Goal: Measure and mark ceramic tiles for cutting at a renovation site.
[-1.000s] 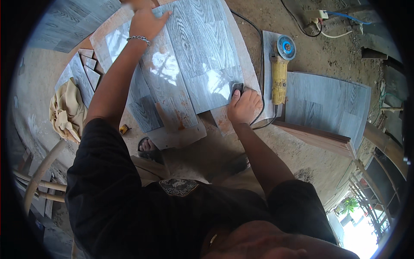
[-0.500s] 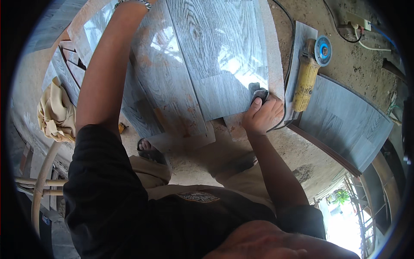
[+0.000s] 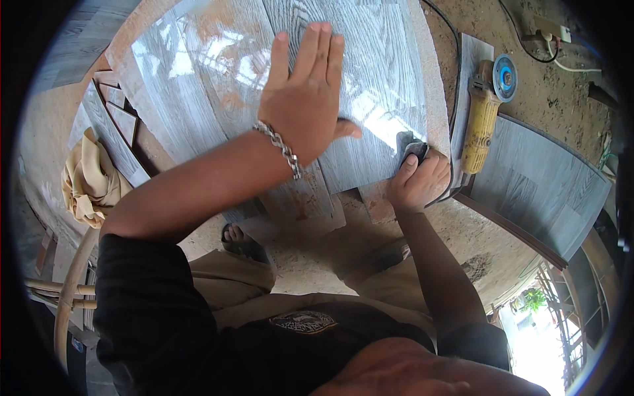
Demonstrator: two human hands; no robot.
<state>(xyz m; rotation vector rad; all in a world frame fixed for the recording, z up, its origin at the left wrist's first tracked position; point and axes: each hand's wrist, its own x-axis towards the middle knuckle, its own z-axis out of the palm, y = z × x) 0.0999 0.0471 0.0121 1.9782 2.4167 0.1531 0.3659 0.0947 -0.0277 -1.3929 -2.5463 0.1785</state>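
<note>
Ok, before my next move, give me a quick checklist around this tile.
1. Right hand gripping the dark object: ok.
2. Left hand clear of that object: ok, they're apart.
3. Left palm pressed on the wood-patterned tile: cannot tell; contact is hidden.
4. Yellow grinder off the tile: ok, lying to the right.
5. Grinder unplugged: cannot tell; its plug can't be singled out.
6. Neighbouring tile clean: not ok, reddish smears.

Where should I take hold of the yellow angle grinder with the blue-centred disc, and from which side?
Probably around its long yellow body, coming from the wearer's side: that slim end points toward the wearer, while the exposed round disc sits at the far end. The bare right hand is nearer, but holds a small black block.
</note>
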